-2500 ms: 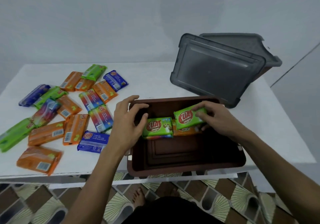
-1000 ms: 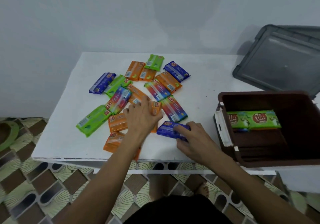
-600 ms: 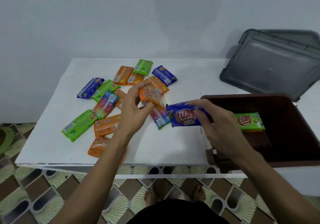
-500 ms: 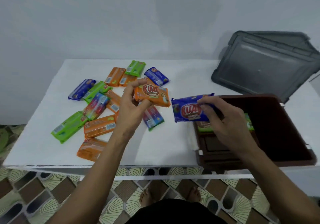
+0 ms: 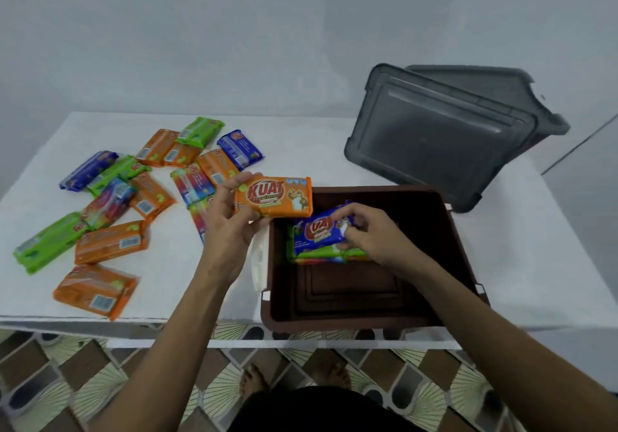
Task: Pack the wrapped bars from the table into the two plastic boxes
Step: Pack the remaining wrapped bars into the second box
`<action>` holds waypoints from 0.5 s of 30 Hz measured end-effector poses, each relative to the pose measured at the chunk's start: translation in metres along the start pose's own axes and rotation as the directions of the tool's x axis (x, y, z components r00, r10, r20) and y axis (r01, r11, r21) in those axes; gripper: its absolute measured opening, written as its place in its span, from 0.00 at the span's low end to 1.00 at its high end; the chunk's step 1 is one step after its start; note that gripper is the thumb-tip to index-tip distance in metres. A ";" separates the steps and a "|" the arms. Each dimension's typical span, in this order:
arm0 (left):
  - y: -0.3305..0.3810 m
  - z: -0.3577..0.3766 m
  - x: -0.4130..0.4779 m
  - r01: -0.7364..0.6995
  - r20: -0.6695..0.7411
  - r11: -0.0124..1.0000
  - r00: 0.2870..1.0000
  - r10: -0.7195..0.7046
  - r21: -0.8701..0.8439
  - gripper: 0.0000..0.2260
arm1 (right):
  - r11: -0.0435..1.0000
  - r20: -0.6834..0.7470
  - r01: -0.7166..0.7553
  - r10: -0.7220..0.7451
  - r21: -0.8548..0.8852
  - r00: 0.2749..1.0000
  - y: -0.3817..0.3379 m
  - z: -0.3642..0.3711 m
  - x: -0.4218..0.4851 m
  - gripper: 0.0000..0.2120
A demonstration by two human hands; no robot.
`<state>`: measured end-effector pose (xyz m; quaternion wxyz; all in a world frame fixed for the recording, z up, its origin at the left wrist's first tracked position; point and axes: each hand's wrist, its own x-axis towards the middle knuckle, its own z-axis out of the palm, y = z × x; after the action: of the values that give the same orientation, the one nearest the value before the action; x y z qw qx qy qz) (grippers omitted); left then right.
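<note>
Our right hand (image 5: 371, 236) grip holds the blue bar (image 5: 319, 231), laying it on the green bars in the brown box (image 5: 448, 231); left hand (image 5: 230, 221) grip pinches the orange bar (image 5: 273, 196) over the box's left rim. Mid-packing, we judge: orange goes in next, then the loose bars (image 5: 110, 241) on the tabletop (image 5: 301, 151); grey box (image 5: 441, 140) waits behind.

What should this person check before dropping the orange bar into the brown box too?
1. Orange bar firmly held by the left hand: ok.
2. Blue bar settled on the green bars: not ok, the right hand is on it.
3. Free floor in the brown box: ok, the near half is bare.
4. Path over the box rim clear: ok.
5. Grey box ready to take bars: cannot tell, its opening faces away.
</note>
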<state>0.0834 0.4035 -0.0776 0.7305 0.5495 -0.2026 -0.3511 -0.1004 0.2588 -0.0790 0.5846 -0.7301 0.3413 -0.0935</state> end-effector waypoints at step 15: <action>0.011 0.023 -0.007 -0.020 0.097 0.996 0.995 0.012 0.091 0.23 | 0.901 -0.102 0.085 -0.142 -0.426 0.985 -0.010 -0.013 0.008 0.07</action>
<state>0.0661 0.3952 -0.0590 0.6967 0.5634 -0.2578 -0.3616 -0.0973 0.2444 -0.0685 0.3839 -0.8497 0.3476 -0.0993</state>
